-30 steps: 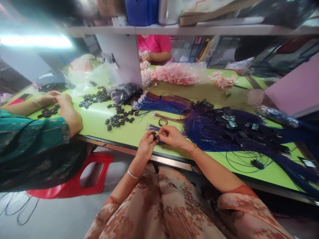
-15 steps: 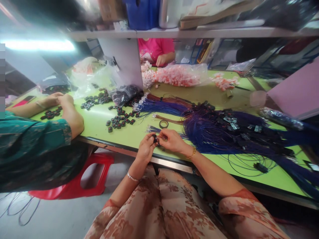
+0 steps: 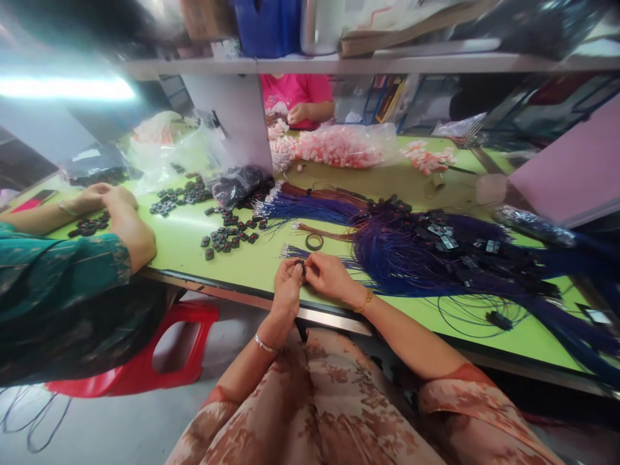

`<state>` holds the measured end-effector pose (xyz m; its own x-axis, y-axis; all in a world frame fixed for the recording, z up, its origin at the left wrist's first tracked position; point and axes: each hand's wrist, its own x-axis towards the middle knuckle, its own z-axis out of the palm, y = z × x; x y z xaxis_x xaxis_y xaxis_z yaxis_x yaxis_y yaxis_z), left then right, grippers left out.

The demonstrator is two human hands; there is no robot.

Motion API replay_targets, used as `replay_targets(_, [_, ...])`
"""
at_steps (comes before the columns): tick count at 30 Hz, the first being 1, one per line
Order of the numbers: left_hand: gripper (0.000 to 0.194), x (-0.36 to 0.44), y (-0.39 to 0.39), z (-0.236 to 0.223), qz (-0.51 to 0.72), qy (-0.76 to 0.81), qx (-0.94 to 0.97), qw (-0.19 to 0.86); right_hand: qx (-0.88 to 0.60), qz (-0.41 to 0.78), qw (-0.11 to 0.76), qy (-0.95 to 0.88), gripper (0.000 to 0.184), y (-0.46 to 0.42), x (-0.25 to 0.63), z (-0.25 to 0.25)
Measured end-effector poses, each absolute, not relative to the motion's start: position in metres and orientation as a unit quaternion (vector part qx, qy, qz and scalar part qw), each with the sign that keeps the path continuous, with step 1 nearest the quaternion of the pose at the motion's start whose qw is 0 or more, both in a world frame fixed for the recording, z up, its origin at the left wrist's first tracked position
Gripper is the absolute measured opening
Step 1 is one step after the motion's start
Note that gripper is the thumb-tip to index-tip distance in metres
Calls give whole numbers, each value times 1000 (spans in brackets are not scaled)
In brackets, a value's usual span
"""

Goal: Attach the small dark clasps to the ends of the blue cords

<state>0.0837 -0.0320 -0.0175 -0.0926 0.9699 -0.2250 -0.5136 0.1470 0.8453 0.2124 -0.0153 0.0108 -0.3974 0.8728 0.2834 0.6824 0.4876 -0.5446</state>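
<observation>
Near the table's front edge, my left hand [image 3: 287, 284] pinches a small black plastic connector [image 3: 303, 266] between thumb and fingers. My right hand [image 3: 330, 276] meets it from the right, its thumb and forefinger pressed together against the piece. Whatever lies inside the right hand's grip is hidden by the fingers. Just behind both hands lie thin blue wires [image 3: 295, 252] with pale metal tips. A roll of dark tape [image 3: 314, 241] rests beyond them, beside a bundle of brown wires [image 3: 320, 231]. Loose black connectors [image 3: 227, 239] with red marks are scattered to the left.
A large heap of blue-purple wires [image 3: 402, 258] with black connectors covers the right side. Pink-and-white pieces [image 3: 339, 147] fill a bag behind. A co-worker's hands [image 3: 113, 197] are at the left; another person [image 3: 298, 103] sits opposite. A shelf [image 3: 300, 64] spans above.
The whole view has shifted slightly. My hands have drawn closer around the black connector, covering more of it. The person opposite has raised a hand a little.
</observation>
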Motion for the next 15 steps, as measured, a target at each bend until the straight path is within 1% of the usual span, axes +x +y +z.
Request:
replay_targets(2, [35, 85, -31, -18, 603, 435, 267, 613, -471, 162, 262, -827, 13, -13, 214, 13])
replay_targets(5, [34, 86, -27, -16, 608, 420, 261, 621, -463, 186, 263, -826, 18, 7, 225, 24])
replay_targets(7, [34, 85, -23, -17, 608, 414, 255, 628, -501, 163, 263, -809, 22, 31, 235, 31])
replay_targets(8, [34, 85, -22, -18, 604, 414, 253, 632, -533, 131, 239, -801, 22, 44, 240, 33])
replay_targets(10, [35, 85, -19, -20, 599, 417, 249, 637, -593, 77, 145, -788, 21, 68, 248, 33])
replay_targets(12, [35, 85, -18, -24, 597, 419, 249, 637, -616, 60, 54, -784, 20, 86, 252, 28])
replay_targets(13, [36, 85, -19, -25, 598, 419, 251, 636, -618, 59, 25, -783, 21, 91, 253, 24])
replay_targets(15, [37, 85, -20, -27, 600, 417, 256, 633, -615, 56, 1, -787, 21, 97, 254, 18])
